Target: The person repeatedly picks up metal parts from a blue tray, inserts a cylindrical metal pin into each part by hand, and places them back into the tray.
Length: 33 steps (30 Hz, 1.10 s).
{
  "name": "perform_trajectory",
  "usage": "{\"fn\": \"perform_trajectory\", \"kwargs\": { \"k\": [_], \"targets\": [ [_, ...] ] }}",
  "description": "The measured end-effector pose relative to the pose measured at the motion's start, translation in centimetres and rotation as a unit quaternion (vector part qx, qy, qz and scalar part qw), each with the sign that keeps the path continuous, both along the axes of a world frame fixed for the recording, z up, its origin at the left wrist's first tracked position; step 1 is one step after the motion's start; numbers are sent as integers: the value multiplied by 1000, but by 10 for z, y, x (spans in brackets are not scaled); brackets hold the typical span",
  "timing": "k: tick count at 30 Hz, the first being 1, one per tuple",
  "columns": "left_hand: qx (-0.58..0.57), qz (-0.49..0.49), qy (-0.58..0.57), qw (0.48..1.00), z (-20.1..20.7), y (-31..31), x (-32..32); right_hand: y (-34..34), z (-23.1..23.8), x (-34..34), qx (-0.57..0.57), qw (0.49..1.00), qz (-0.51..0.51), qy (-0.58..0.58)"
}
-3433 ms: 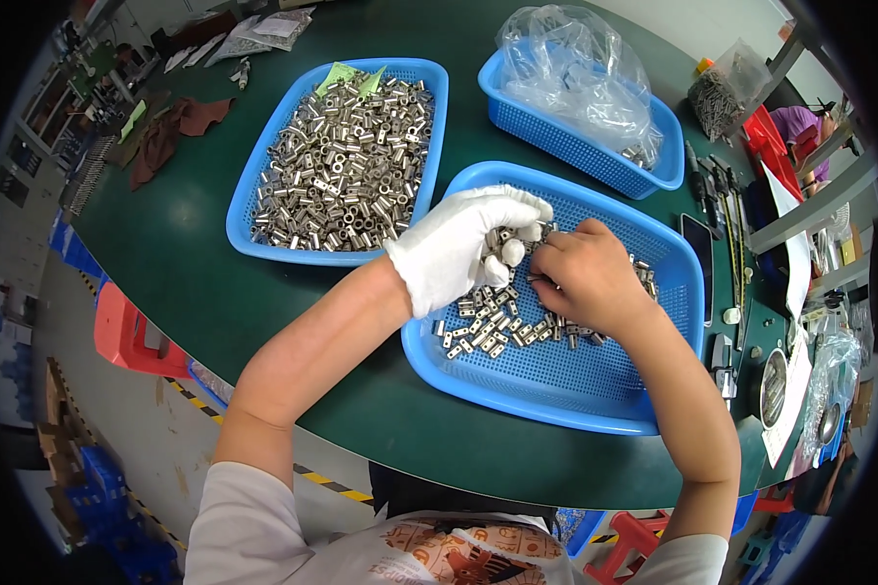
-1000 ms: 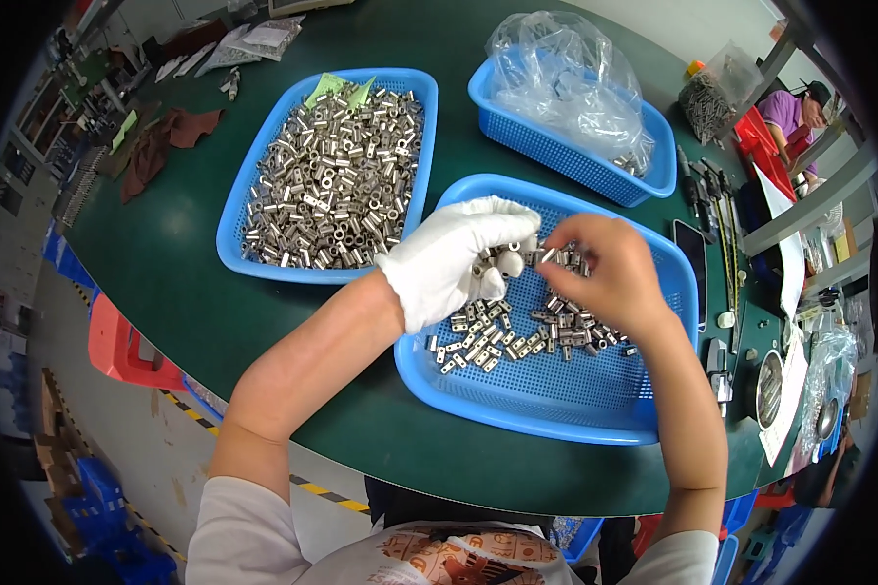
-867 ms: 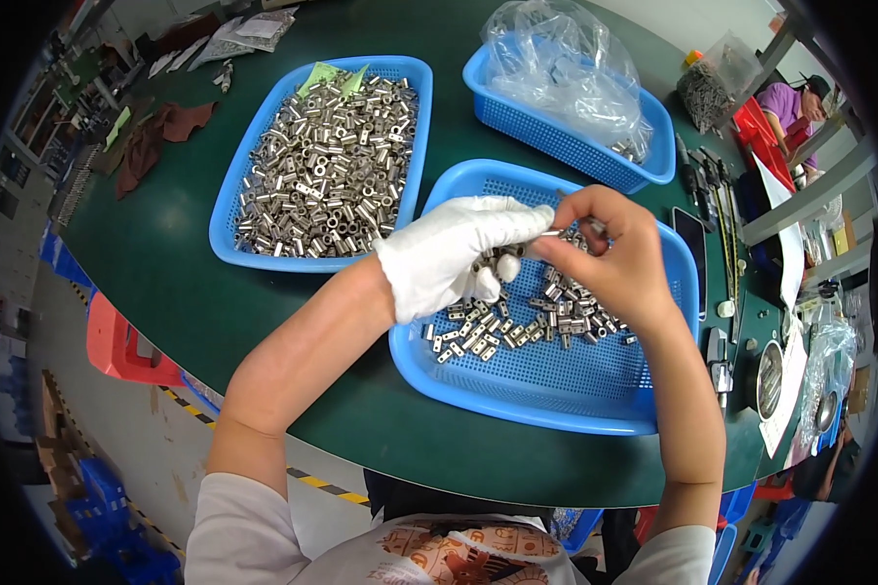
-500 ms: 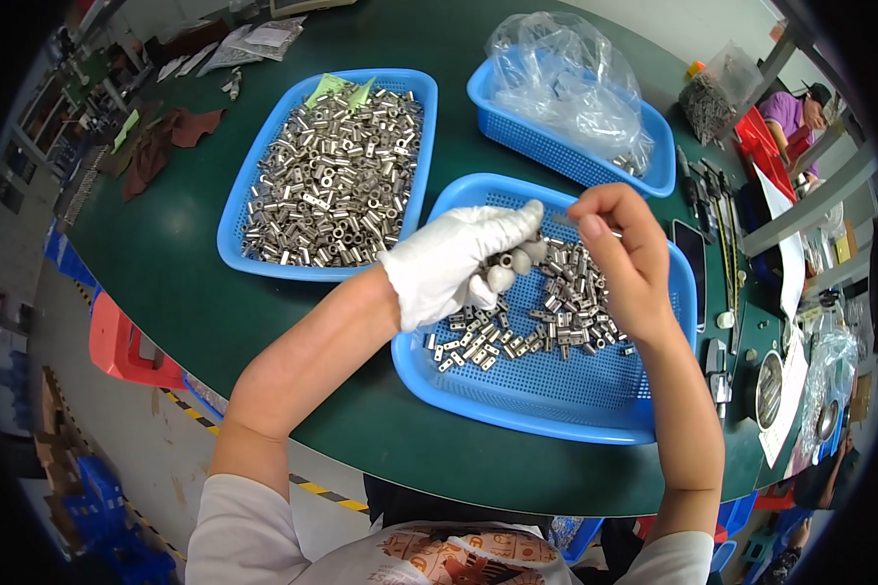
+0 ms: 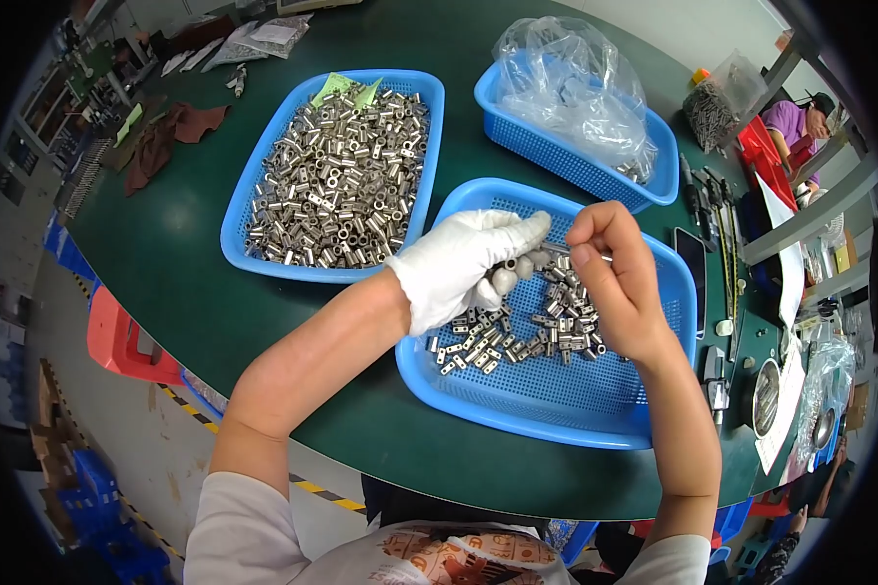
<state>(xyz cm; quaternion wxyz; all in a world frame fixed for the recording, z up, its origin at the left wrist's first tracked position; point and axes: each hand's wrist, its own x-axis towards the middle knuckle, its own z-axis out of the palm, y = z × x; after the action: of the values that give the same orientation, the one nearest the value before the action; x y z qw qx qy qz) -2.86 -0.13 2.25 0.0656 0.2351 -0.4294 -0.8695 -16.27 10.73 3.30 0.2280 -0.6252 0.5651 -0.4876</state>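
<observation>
Over the near blue basket (image 5: 517, 421), my left hand (image 5: 473, 258), in a white glove with greyed fingertips, is closed around small metal cylinders, one showing its round hole end. My bare right hand (image 5: 624, 283) faces it, thumb and forefinger pinched on a thin metal-coloured piece that reaches toward the glove; its exact kind is too small to tell. Beneath both hands, inside the basket, lie many short metal cylinders (image 5: 566, 327), several with two holes in the side. Part of this pile is hidden by my hands.
Left of my hands, a blue basket (image 5: 228, 229) is heaped with similar metal cylinders and a green paper slip. Behind stands another blue basket (image 5: 556, 156) with a clear plastic bag (image 5: 575, 93). Calipers (image 5: 716, 385), a phone (image 5: 690, 268) and a metal bowl (image 5: 767, 395) lie at right.
My right hand has dipped slightly, its thumb and forefinger coming closer to the gloved fingertips. My left hand stays closed on the cylinders. The whole view has shifted slightly.
</observation>
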Motion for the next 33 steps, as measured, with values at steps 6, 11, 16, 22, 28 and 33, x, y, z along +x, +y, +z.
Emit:
{"fn": "perform_trajectory", "kwargs": {
  "k": [6,11,16,22,28,33],
  "targets": [
    [-4,6,0,1000,-2,-6,1,-4,2,5,2,999,-14,50],
    [-39,-7,-4,999,6,-6,0,-4,6,7,-51,981,-57,179],
    [11,-54,79,995,-14,-1,-5,2,-14,-5,-27,999,-40,19],
    [-87,97,16,991,-27,-15,26,-17,-9,24,-39,992,-26,114],
    [-101,95,-23,990,-28,-11,1,-5,-21,-3,-23,954,-121,272],
    [-130,54,-19,990,-19,-8,0,-6,-14,2,-18,938,-121,324]
  ]
}}
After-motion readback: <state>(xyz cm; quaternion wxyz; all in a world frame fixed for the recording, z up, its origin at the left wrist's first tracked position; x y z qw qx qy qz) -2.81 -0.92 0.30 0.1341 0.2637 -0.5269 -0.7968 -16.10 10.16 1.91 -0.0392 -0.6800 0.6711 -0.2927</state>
